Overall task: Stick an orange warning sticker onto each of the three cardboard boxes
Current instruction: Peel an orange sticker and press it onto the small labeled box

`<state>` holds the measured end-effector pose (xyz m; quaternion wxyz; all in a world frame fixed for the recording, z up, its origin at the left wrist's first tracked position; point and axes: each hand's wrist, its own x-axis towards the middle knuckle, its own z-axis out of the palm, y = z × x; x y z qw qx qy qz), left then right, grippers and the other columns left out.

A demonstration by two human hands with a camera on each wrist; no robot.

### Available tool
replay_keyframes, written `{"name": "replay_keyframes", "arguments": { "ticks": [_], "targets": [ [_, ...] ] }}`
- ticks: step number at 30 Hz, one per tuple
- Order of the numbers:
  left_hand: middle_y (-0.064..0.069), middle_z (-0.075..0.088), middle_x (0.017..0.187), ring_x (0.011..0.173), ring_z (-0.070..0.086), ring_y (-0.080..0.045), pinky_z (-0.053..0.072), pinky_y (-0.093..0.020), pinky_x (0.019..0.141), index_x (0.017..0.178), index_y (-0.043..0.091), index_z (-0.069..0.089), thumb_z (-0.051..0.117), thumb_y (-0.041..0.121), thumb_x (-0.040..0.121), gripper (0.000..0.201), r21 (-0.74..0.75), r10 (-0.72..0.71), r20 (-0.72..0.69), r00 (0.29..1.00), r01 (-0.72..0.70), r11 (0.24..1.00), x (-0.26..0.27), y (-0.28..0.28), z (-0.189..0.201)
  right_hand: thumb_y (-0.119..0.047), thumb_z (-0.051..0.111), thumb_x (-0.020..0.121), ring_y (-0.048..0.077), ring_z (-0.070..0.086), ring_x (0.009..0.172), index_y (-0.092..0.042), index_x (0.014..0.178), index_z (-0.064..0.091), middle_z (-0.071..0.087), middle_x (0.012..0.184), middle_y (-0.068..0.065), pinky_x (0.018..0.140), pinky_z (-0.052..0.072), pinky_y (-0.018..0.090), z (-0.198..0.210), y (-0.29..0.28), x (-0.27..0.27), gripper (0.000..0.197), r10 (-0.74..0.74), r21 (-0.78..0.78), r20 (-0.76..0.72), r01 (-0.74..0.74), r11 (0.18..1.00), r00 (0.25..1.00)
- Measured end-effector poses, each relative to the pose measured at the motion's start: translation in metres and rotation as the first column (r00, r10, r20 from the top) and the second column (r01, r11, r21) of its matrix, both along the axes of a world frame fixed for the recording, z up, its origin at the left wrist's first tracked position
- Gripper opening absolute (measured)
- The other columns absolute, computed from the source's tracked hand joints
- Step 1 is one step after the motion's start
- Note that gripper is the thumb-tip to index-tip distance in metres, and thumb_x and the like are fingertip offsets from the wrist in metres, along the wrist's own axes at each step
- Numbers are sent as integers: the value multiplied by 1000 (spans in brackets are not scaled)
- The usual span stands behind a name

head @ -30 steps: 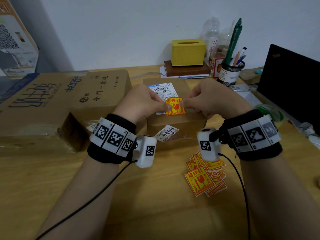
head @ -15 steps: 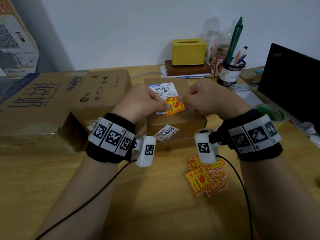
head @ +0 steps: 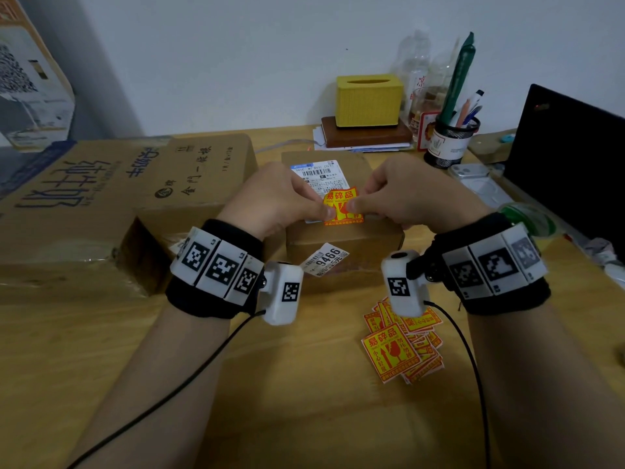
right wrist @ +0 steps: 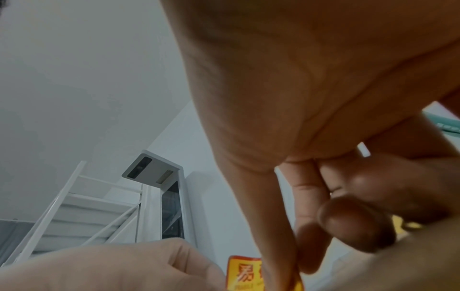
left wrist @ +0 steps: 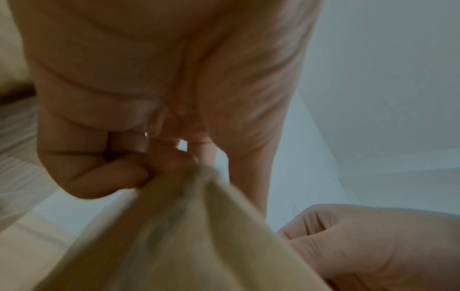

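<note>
An orange warning sticker (head: 342, 206) with red print is held over the small cardboard box (head: 341, 238), just above its white shipping label (head: 313, 174). My left hand (head: 280, 198) pinches the sticker's left edge and my right hand (head: 399, 194) pinches its right edge. In the right wrist view the sticker (right wrist: 245, 273) shows below my thumb. The left wrist view shows curled fingers (left wrist: 99, 177) gripping a blurred pale sheet (left wrist: 179, 236). A medium box (head: 203, 177) and a large printed box (head: 57, 204) lie to the left. A pile of spare stickers (head: 402, 346) lies near my right wrist.
Along the back wall stand a yellow tissue box (head: 368, 101) on a brown book, clear bottles and a mesh pen cup (head: 451, 138). A black laptop (head: 571, 157), a phone (head: 468, 172) and a green tape roll (head: 527, 220) sit at the right. A tag (head: 324, 258) hangs off the small box.
The sticker has tilted and curled between my fingers, with its top edge lifting towards the shipping label. Both hands stay in nearly the same place.
</note>
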<state>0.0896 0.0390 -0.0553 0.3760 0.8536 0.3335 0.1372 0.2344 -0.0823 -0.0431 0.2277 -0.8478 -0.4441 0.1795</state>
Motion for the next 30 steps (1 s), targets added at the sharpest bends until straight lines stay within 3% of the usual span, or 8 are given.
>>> {"name": "replay_keyframes", "arguments": {
  "ticks": [3,8,12,16,20,22,26,30],
  "targets": [
    [9,75,86,82,63,-3,48,-23,70,78,21,81,90,32,69,17,8,3,-19,1000,-3,1000,0,0,1,-40,82,83,17,64,71,-18,86,71,69,83,3,61,57,35,1,-1,-1,24,3,-14,-4,-3,1000,1000],
    [8,75,86,74,60,1,41,-18,59,83,21,81,90,33,68,21,32,4,-53,999,-3,999,0,-1,2,-44,86,76,18,67,75,-19,85,73,68,83,-1,67,63,41,3,-4,-5,30,-12,-23,-13,12,1000,1000],
    [11,74,85,73,59,2,40,-18,58,81,23,80,90,34,67,20,58,9,-63,998,-6,998,-1,-3,2,-50,88,70,14,64,71,-20,80,72,68,79,-1,65,59,38,4,-3,-7,35,-13,-28,23,13,1000,1000],
    [13,71,82,75,59,1,38,-22,58,79,25,80,90,37,66,21,86,32,-84,996,-25,996,2,-4,2,-46,90,70,18,67,82,-19,87,73,69,88,0,67,62,38,4,-6,-5,37,-46,-51,-48,44,998,998],
    [9,69,82,76,57,-3,38,-27,60,85,20,79,90,43,64,33,101,50,-104,993,-39,994,2,-3,0,-42,90,72,15,63,80,-18,85,68,65,89,-2,65,60,36,5,-8,-3,34,-50,-42,-72,47,998,996],
    [7,64,84,77,55,-7,38,-28,60,89,18,70,90,45,63,43,102,63,-113,992,-51,994,1,-3,1,-40,89,73,14,62,77,-18,85,66,64,88,-3,65,60,37,4,-8,-2,34,-51,-39,-68,49,998,996],
    [7,59,81,71,51,-5,39,-28,62,80,20,60,90,41,66,40,82,58,-114,992,-48,995,1,-1,1,-34,89,75,11,57,69,-19,82,68,64,79,-4,59,49,29,4,-6,-2,27,-5,15,5,5,1000,1000],
    [8,57,73,66,49,-6,37,-27,59,72,22,59,86,36,74,31,67,48,-67,997,-44,997,0,2,-1,-29,81,84,2,56,69,-28,84,80,67,75,-14,55,38,13,8,-5,-13,2,147,38,167,-155,987,975]
  ]
}}
